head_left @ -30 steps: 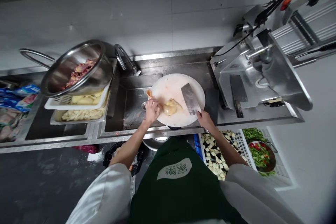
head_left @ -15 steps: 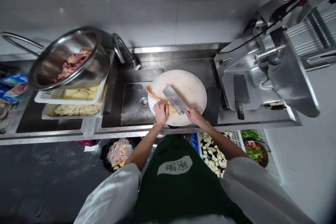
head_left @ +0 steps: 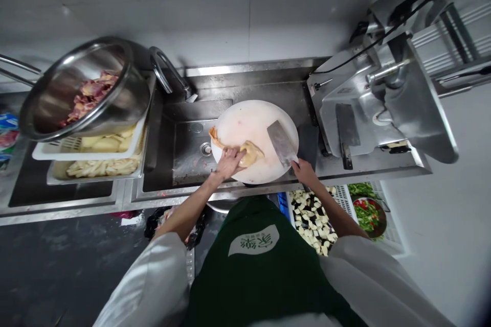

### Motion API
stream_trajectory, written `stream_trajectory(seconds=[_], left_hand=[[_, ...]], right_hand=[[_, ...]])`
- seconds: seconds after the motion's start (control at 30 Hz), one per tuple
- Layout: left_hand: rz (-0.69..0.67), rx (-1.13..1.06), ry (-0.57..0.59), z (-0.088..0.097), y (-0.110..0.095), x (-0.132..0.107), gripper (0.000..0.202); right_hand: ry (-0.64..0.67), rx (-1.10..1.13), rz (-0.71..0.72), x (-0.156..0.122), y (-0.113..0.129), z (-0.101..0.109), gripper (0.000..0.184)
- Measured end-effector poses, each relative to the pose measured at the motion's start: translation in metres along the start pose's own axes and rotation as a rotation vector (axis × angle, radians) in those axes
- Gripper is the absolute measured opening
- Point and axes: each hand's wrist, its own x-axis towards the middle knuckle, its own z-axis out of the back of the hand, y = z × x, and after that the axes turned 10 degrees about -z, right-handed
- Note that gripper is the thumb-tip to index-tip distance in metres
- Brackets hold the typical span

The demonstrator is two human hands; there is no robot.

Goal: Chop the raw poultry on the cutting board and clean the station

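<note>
A round white cutting board lies across the sink's right part. On its lower half rests a pale yellow piece of chicken, and my left hand has its fingers closed on the left end of it. A thinner orange-yellow strip of chicken sticks out past the board's left edge, beyond that hand; whether the two are joined is hidden. My right hand grips the handle of a cleaver. The blade is over the board's right side, apart from the chicken.
Left of the tap, a steel bowl of cut meat sits above trays of sliced food. A slicing machine stands at right, with a second cleaver on it. Below the counter are a crate of cubed eggplant and a vegetable bowl.
The cleaver has moved right, away from the chicken, with its blade now over the board's right side. My left hand has shifted slightly left, and more of the chicken shows.
</note>
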Motion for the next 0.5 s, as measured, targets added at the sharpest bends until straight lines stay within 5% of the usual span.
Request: stream_trajectory(seconds=[0.1,0.27,0.37,0.5], left_hand=[[0.039,-0.198,0.002,0.017,-0.002,0.023,0.048],[0.379,-0.927,-0.359,0.033,-0.029,0.056,0.051],[0.591,-1.332,-0.377,0.028,-0.041,0.054,0.054],[0.797,-1.315,-0.489,0.011,-0.039,0.029,0.042]], right_hand=[[0.021,0.048,-0.045,-0.006,-0.005,-0.006,0.033],[0.031,0.153,-0.065,-0.017,-0.003,-0.014,0.034],[0.013,0.11,-0.076,-0.021,0.0,-0.015,0.034],[0.005,0.023,-0.087,-0.023,0.004,-0.016,0.034]])
